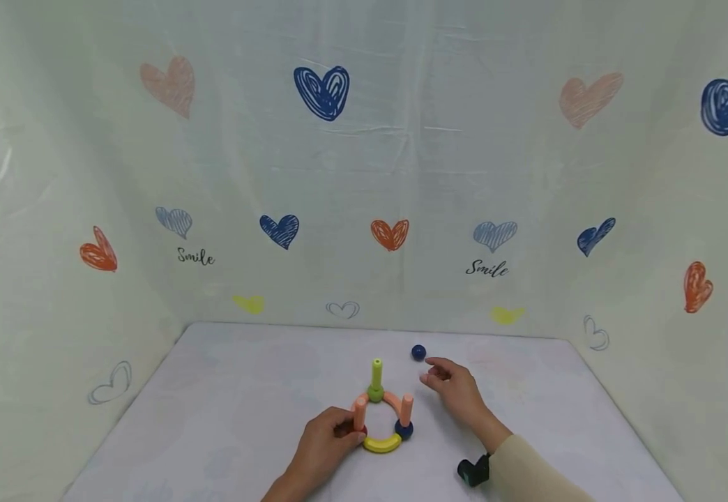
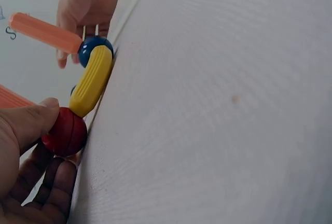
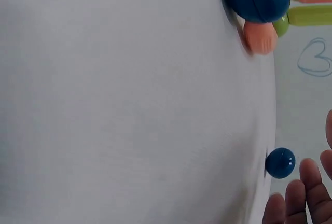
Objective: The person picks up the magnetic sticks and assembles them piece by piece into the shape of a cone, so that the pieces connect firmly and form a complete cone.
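Note:
A ring of magnetic building pieces stands on the white table: a yellow curved bar [image 1: 381, 445], orange curved bars [image 1: 393, 401], and red, blue [image 1: 404, 429] and green balls [image 1: 375, 394] at the joints. Upright rods rise from the balls, two orange [image 1: 406, 410] and one light green [image 1: 376, 373]. At the ring's near left, my left hand [image 1: 321, 446] pinches the red ball [image 2: 66, 133] between thumb and fingers. Beyond the ring lies a loose dark blue ball [image 1: 418, 353]. My right hand [image 1: 458, 395] reaches beside it, fingers extended and nothing held, fingertips close to the ball.
A small black device [image 1: 473, 471] shows beside the right sleeve [image 1: 527, 468]. Behind the table [image 1: 245, 390] hangs a pale curtain [image 1: 364, 167] printed with hearts and "Smile", which also closes off both sides.

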Motion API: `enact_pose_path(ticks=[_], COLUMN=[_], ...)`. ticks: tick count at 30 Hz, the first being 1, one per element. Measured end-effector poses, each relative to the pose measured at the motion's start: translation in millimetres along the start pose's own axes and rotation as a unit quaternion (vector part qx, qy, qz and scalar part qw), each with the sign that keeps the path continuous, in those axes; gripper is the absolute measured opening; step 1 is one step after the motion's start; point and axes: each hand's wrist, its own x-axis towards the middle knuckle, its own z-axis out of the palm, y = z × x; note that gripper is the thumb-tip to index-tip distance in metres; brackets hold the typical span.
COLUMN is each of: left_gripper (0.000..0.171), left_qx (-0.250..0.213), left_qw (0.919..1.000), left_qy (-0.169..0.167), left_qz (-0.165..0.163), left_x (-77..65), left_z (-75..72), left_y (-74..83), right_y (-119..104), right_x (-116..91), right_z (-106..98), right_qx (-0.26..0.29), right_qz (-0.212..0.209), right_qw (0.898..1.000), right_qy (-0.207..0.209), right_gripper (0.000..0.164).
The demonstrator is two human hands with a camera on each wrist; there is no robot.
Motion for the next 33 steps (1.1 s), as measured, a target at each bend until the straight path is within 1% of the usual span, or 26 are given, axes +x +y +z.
enact_pose_path(ticks=[5,9,12,16,22,28,33], left_gripper=[0.022,0.019,0.017,0.016,0.019,0.019,0.019], left_qx=[-0.006,-0.012,-0.024,-0.038,-0.037,-0.038,-0.045], left_qw=[0.9999,0.9999,0.9995,0.9986,0.9978,0.9979,0.9978], left_qy=[-0.005,-0.006,-0.011,-0.023,-0.029,-0.024,-0.02], left_qz=[-0.007,-0.01,-0.013,-0.027,-0.048,-0.046,-0.044], left_x=[-0.2,-0.8,-1.7,-2.3,-0.3,2.3,3.5], left_z=[0.5,1.2,1.6,2.7,3.6,2.2,0.7], left_y=[0.1,-1.4,-2.7,-3.7,-2.4,-1.6,-2.1], right_y=[1,5,9,14,15,12,12], right_x=[23,38,46,53,58,61,67], right_z=[0,0,1,4,9,11,14], right_qx=[-0.002,-0.001,-0.001,-0.004,-0.023,-0.036,-0.039], right_qz=[-0.001,0.005,0.005,0.009,0.008,0.005,0.002], right_qw=[1.0,1.0,1.0,1.0,1.0,0.999,0.999], right_qy=[0.005,-0.002,-0.008,-0.014,-0.013,-0.011,-0.014], right_gripper=[0.049,0.052,0.052,0.05,0.047,0.046,0.04])
